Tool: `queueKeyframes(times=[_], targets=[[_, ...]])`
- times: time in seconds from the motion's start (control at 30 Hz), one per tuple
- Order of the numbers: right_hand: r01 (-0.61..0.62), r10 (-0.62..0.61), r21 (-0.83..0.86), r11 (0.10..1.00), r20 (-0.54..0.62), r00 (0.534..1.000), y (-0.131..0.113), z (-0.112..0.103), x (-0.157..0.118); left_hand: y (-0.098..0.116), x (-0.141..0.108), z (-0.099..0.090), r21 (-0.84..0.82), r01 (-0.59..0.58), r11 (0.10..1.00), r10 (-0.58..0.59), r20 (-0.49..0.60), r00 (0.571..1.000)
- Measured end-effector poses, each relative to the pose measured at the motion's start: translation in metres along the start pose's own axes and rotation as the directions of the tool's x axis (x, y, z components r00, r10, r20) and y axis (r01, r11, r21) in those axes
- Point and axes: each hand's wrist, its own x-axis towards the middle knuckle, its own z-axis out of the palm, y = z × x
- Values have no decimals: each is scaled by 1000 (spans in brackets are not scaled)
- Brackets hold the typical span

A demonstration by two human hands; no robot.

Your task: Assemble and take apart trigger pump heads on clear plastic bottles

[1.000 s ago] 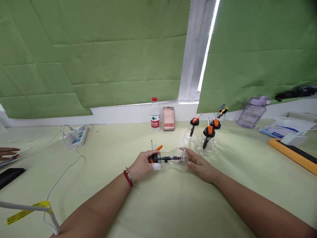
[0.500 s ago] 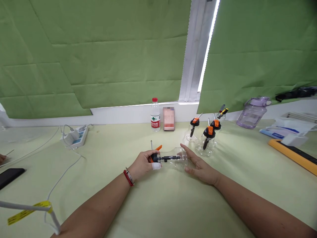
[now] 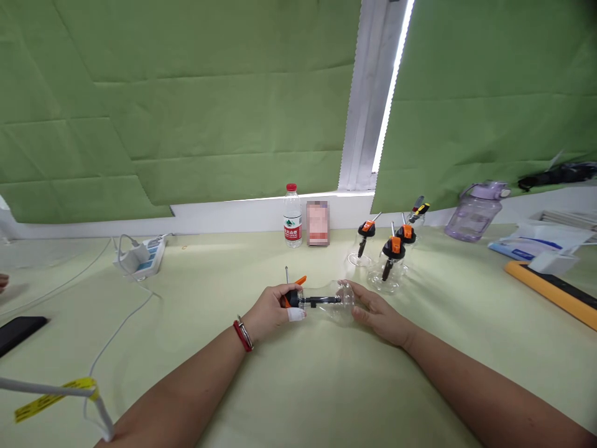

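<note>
A clear flask-shaped bottle [image 3: 330, 309] lies on its side above the table, with a dark tube running lengthwise inside it. My left hand [image 3: 276, 305] is closed around its black-and-orange cap [image 3: 292, 299]; a thin metal spout points up and an orange lever sticks out. White tape wraps my left thumb. At the wide base, my right hand [image 3: 377, 316] has its thumb on the near side and its fingers curved round the far side. Behind it stand several similar bottles [image 3: 383, 284] with black-and-orange caps.
A red-capped water bottle [image 3: 293, 225] and an upright phone [image 3: 318, 224] stand by the wall. A purple jug [image 3: 476, 214] and an orange-and-black case [image 3: 553, 292] are on the right. Leftward are a power strip [image 3: 152, 258], cables, a black phone [image 3: 21, 333] and another person's hand [image 3: 4, 282].
My right hand's fingers have drawn in round the bottle's base, and the bottle has shifted very slightly right. The other person's hand at the left edge has moved up and mostly out of view.
</note>
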Motion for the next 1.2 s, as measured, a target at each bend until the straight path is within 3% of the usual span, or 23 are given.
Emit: queueKeyframes(times=[0.4,0.67,1.2], targets=[[22,-21,-127,992,11,1000,-8,-1,1,-2,0,1,-26,-11,1000,11,1,1000],[46,-43,-65,997,45,998,-13,1,-4,-2,2,-3,-42,-37,998,35,-60,998],[27,-24,-54,998,40,999,-5,-5,-2,-6,2,-1,-7,-38,999,38,-30,999]])
